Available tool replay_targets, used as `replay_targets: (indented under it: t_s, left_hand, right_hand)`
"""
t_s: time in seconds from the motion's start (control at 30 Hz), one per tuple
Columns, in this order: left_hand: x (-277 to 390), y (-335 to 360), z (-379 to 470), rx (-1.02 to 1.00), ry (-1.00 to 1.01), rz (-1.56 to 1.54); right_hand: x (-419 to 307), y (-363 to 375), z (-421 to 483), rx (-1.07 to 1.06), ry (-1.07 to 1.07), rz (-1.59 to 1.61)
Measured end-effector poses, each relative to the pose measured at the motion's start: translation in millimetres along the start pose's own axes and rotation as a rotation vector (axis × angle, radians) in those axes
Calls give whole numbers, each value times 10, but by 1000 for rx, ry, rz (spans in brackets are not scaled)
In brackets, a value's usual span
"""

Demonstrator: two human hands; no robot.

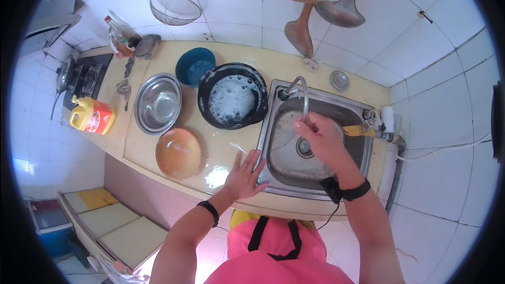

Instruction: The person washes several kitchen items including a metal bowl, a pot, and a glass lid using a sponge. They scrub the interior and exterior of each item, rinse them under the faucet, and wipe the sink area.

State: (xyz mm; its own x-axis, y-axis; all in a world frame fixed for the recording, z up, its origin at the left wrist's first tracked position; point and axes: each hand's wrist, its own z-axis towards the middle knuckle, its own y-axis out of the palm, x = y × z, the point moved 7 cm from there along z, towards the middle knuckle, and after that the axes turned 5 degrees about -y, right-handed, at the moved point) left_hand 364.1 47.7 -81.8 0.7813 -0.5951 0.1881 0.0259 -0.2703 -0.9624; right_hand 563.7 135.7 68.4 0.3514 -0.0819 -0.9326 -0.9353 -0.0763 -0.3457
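Note:
My right hand (321,136) is over the steel sink (284,130), fingers closed around the end of the curved metal faucet spout (303,86). Below it, the round drain (304,148) shows in the sink's floor. My left hand (244,177) rests with fingers spread on the sink's left rim and the wet countertop (221,146). Just beyond that hand stands a black basin (203,102) of foamy water. To its left are nested steel bowls (161,102), an orange-brown bowl (178,154) and a teal bowl (193,69).
A yellow detergent jug (92,116) stands near the gas stove (88,77). Ladles (341,10) and a wire strainer (175,8) hang on the tiled wall. A metal drain strainer (339,80) lies behind the sink. Pipes (398,142) and a yellow cloth (357,130) are at the right.

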Motion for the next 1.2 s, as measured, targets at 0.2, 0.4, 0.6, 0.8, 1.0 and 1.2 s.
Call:
replay_targets:
  t_s: [0.2, 0.4, 0.6, 0.8, 1.0, 1.2]
  left_hand:
    - [323, -25, 83, -31, 261, -40]
    - [344, 4, 127, -28, 236, -52]
    - [317, -22, 106, -12, 223, -49]
    - [302, -21, 113, 3, 222, -72]
    - [283, -8, 104, -8, 214, -54]
    - [290, 5, 110, 19, 218, -66]
  right_hand:
    - [38, -656, 22, 202, -135, -308]
    - [189, -933, 254, 462, -170, -299]
    - [-213, -679, 506, 257, -285, -391]
    - [-236, -662, 496, 302, -425, -445]
    - [-20, -710, 655, 183, -63, -452]
    - [467, -693, 659, 181, 403, 64]
